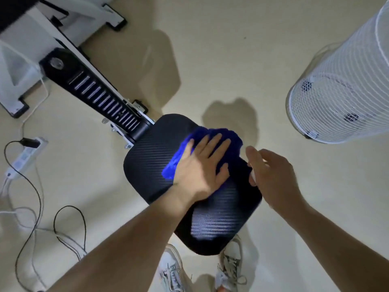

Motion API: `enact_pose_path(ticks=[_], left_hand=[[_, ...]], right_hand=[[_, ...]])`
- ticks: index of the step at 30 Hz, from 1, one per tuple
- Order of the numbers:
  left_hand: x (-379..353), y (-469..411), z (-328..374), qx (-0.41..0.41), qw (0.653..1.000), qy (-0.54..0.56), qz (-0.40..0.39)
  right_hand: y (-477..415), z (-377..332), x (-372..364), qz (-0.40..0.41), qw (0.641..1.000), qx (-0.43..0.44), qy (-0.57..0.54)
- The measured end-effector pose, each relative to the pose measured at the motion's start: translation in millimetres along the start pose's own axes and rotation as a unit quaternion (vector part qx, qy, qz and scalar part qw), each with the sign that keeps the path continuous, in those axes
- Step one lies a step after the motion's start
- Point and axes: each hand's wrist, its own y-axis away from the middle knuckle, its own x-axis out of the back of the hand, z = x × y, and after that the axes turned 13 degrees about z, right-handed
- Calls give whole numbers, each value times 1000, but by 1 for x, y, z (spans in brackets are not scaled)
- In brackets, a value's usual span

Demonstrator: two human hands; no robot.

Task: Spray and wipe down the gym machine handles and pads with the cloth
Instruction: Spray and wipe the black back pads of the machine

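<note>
Beige floor (210, 60) surrounds the black machine pad (145, 163). Your left hand (202, 165) presses flat, fingers spread, on the blue cloth (171, 168) bunched on the pad's upper part. Your right hand (273, 175) hovers at the pad's right edge, fingers loosely curled; whether it holds anything is unclear.

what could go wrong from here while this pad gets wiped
1. The left hand presses the blue cloth on the far half of the black pad only, so the near end may get missed.
2. A power strip with a plugged lead lies on the floor to the left. Stray spray might reach it, and the loose leads could trip a foot.
3. The white fan stands close beside the right hand, and a wide arm swing might knock it.
</note>
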Motion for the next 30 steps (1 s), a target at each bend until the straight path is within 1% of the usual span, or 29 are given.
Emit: enact_pose_path(ticks=[3, 7, 9, 10, 12, 13, 15, 17, 19, 20, 21, 22, 26, 30], left_hand=[[1, -33, -43, 107, 993, -24, 47], [7, -25, -87, 252, 966, -47, 37], [11, -5, -102, 296, 952, -63, 47], [11, 3, -106, 306, 949, -55, 56], [12, 23, -117, 332, 938, -13, 94], [12, 31, -120, 349, 930, 20, 113], [17, 46, -122, 407, 897, 84, 149], [22, 58, -117, 485, 847, 133, 172], [25, 69, -111, 563, 792, 171, 165], [27, 76, -108, 583, 775, 184, 160], [27, 81, -104, 593, 766, 192, 158], [27, 88, -102, 595, 766, 191, 153], [24, 105, -95, 572, 788, 183, 137], [26, 109, -90, 570, 784, 216, 116]], right_hand=[[-11, -28, -18, -49, 998, 23, 24], [-30, -53, -34, -127, 992, 5, 13], [-44, -69, -48, -147, 989, 12, 25], [-52, -75, -53, -143, 989, 20, 36], [-66, -86, -67, -133, 989, 31, 50], [-70, -89, -72, -133, 990, 22, 44], [-74, -93, -86, -164, 986, -4, 20], [-72, -96, -95, -187, 982, -27, 10], [-68, -96, -103, -200, 979, -21, 17], [-64, -97, -108, -207, 978, -8, 22], [-60, -98, -111, -212, 977, 6, 31], [-55, -98, -115, -214, 976, 16, 39], [-25, -107, -132, -232, 969, 40, 74], [8, -112, -150, -273, 952, 62, 122]])
